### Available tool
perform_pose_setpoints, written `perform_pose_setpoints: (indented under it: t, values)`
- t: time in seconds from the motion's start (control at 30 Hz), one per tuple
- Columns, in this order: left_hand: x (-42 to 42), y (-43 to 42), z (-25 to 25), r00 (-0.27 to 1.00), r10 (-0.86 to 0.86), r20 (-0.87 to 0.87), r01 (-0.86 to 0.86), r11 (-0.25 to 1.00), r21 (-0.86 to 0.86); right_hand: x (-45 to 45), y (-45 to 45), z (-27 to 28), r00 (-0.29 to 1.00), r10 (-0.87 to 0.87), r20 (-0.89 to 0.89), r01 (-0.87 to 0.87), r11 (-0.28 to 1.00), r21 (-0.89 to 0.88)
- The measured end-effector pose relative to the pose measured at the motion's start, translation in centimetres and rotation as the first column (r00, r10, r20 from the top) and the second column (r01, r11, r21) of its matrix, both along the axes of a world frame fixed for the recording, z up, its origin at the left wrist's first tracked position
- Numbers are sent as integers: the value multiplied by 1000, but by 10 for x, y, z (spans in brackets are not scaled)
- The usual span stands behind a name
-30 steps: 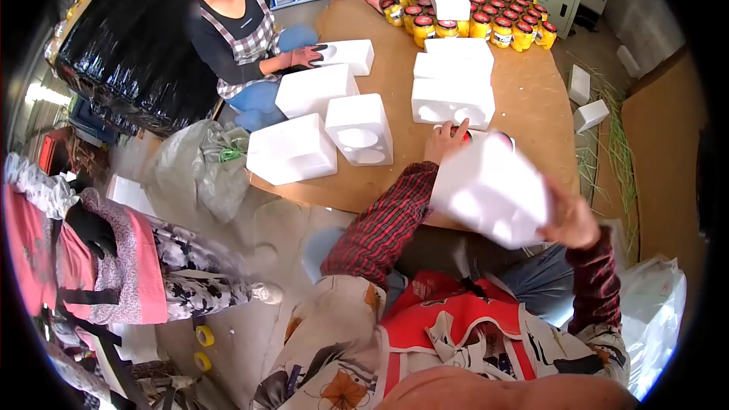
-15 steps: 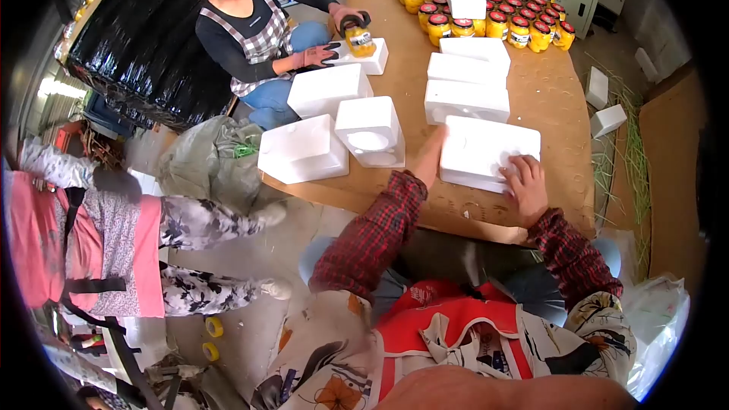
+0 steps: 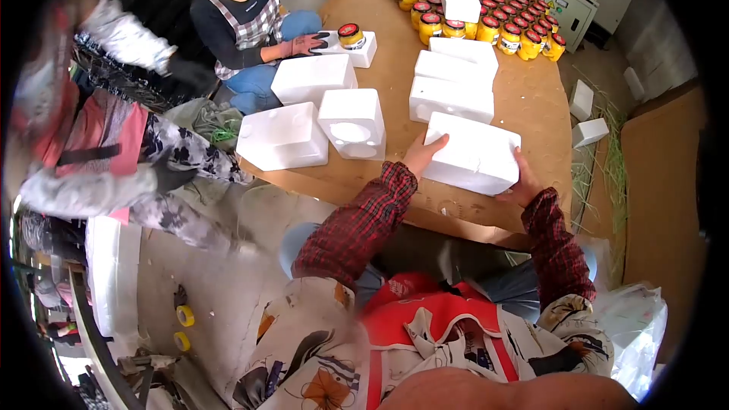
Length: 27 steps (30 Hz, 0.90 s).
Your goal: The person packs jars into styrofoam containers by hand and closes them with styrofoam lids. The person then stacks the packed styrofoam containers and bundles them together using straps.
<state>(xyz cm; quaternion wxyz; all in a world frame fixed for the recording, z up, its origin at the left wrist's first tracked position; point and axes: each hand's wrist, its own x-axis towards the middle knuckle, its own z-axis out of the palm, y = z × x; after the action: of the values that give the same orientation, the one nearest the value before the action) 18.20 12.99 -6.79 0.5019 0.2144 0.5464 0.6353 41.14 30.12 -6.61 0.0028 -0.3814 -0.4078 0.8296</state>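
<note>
A white foam box [image 3: 472, 153] rests on the cardboard-covered table [image 3: 531, 106] in front of me, between my two hands. My left hand [image 3: 422, 155] grips its left end, with the thumb over the upper edge. On the opposite end, my right hand [image 3: 522, 181] holds the lower right side, its fingers partly hidden. Just behind it stand other white foam boxes [image 3: 452, 99] in a row. To the left of my left hand is an upright foam box [image 3: 352, 118] with round recesses, beside another foam box [image 3: 281, 137].
Many jars [image 3: 490, 30] with red-and-black lids crowd the table's far end, a foam box [image 3: 459, 0] on top. A co-worker [image 3: 243, 23] sits at the far left, near a jar [image 3: 351, 36] on a foam block. Another person [image 3: 99, 129] stands at left. Tape rolls [image 3: 184, 315] lie on the floor.
My right hand has moved from the box's top to its right end. The seated co-worker has released a jar onto a foam block and reached toward the others. The standing person has moved.
</note>
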Motion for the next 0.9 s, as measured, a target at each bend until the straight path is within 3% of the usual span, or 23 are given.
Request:
perform_pose_setpoints:
  t: [0.13,0.27,0.33,0.4,0.47,0.53,0.57,0.6,0.63,0.67,0.7,0.73,0.77,0.8,0.83,0.87,0.9]
  values:
    - [3,-2,5,997,63,34,-60,994,-95,-2,-2,-6,1000,-8,11,7,997,80]
    - [5,-23,2,998,57,19,-56,995,-86,-4,-29,9,998,56,4,-56,998,-6]
    - [3,-45,3,995,99,28,-96,993,-67,-8,-42,7,987,160,-4,-159,987,20]
    - [-9,-70,4,982,117,149,-97,986,-136,-17,-65,7,981,195,19,-196,980,33]
    - [-27,-95,11,983,160,91,-146,980,-136,-27,-73,2,973,228,40,-230,971,60]
    - [-42,-112,23,984,176,30,-168,970,-174,-44,-72,-12,933,331,142,-360,859,363]
    - [-44,-116,31,985,159,-70,-170,966,-194,-49,-65,-8,960,257,108,-277,828,488]
    - [-44,-116,31,988,141,-59,-150,969,-198,-55,-62,6,980,184,74,-191,769,610]
    - [-44,-113,30,871,25,-490,-200,930,-308,-62,-59,20,993,114,42,-109,687,719]
    - [-40,-110,29,574,-144,-806,-294,883,-367,-80,-54,20,995,32,-96,67,503,862]
    - [-6,-104,59,265,-188,-946,-432,854,-291,-100,-52,19,970,-19,-243,238,279,930]
    - [16,-98,69,0,-239,-971,-422,880,-217,-116,-66,58,975,57,-217,194,269,943]
    - [35,-93,70,-268,-260,-928,-393,909,-142,-142,-71,70,911,258,-321,268,222,938]
    - [55,-84,65,-278,-104,-955,-268,963,-27,-170,-79,71,908,324,-267,292,-32,956]
    - [72,-81,56,-269,-126,-955,-83,991,-107,-193,-91,86,861,433,-267,331,-78,941]
    - [90,-66,57,-321,-474,-820,63,853,-518,-210,-101,107,853,510,-111,165,-61,984]
    - [109,-63,53,-335,-24,-942,227,968,-105,-232,-109,102,901,434,2,101,-213,972]
